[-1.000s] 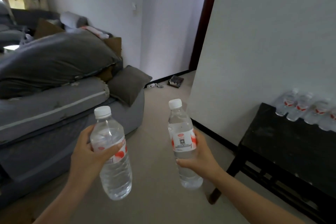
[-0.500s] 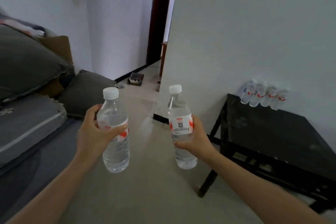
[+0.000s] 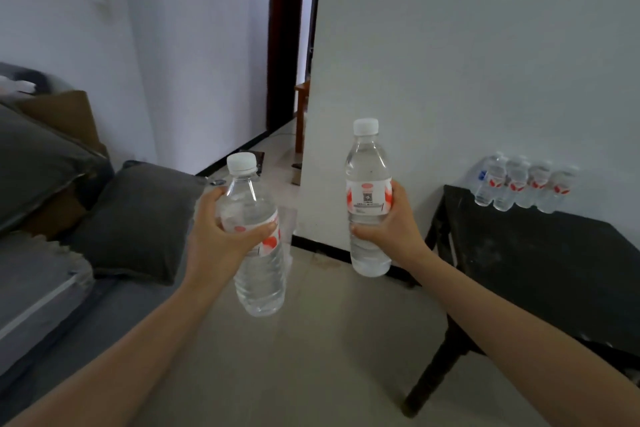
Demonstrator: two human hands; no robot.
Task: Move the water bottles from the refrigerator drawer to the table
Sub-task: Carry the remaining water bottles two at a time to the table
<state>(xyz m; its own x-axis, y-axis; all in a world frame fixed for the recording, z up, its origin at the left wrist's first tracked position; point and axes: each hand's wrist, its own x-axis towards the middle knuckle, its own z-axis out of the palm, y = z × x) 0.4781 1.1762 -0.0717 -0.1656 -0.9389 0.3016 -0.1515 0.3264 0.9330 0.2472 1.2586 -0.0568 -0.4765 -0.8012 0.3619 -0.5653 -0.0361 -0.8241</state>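
Note:
My left hand [image 3: 221,239] grips a clear water bottle [image 3: 258,274] with a white cap and red-and-white label, held upright over the floor. A second, matching water bottle [image 3: 367,184] stands upright in the grip of my right hand [image 3: 391,229], slightly higher and just left of the table. The black table [image 3: 540,263] sits against the white wall at the right. Several water bottles [image 3: 523,184] stand in a row at its back edge against the wall. The refrigerator drawer is out of view.
A grey sofa [image 3: 52,288] with dark cushions [image 3: 138,218] fills the left side. Pale floor runs between sofa and table toward a dark doorway [image 3: 285,38]. A white wall corner [image 3: 311,114] juts out beyond the bottles.
The view has swung right and closer to the table, which now looms larger. Both hands still hold their bottles; the right bottle has risen relative to the left one.

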